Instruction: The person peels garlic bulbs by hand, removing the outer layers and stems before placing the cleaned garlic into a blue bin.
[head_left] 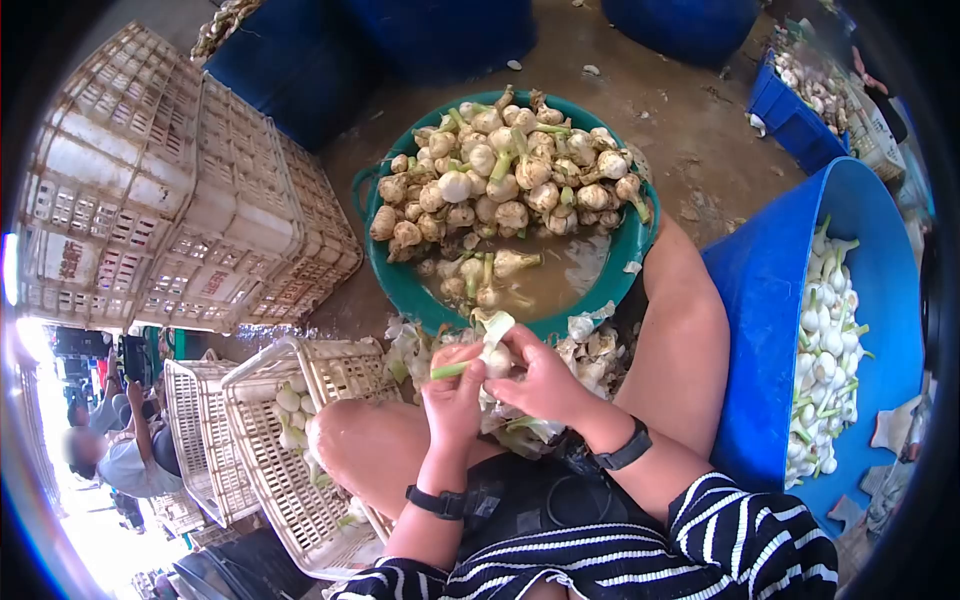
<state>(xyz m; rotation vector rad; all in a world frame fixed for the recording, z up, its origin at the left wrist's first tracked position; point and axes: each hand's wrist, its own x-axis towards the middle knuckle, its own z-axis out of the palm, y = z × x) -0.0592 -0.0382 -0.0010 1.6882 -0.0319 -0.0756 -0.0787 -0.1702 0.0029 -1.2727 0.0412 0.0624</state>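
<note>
Between my two hands is a garlic bulb [495, 357], white, with a piece of pale skin peeled up at its top. My left hand [454, 388] is closed on its green stem, which pokes out to the left. The fingers of my right hand [541, 376] pinch the bulb and its skin from the other side. Just beyond my hands stands a green tub [378, 290] of unpeeled, soil-stained garlic bulbs [500, 165], heaped over murky water. Loose peeled skins [590, 355] lie beneath my hands, against the tub's near side.
At the right, a blue tub [745, 330] holds cleaned white garlic [828, 350]. White plastic crates [170, 190] are stacked at the left; a lower crate [265, 440] contains more bulbs. A blue crate [795, 115] of garlic sits far right. Another person [135, 450] is at the left.
</note>
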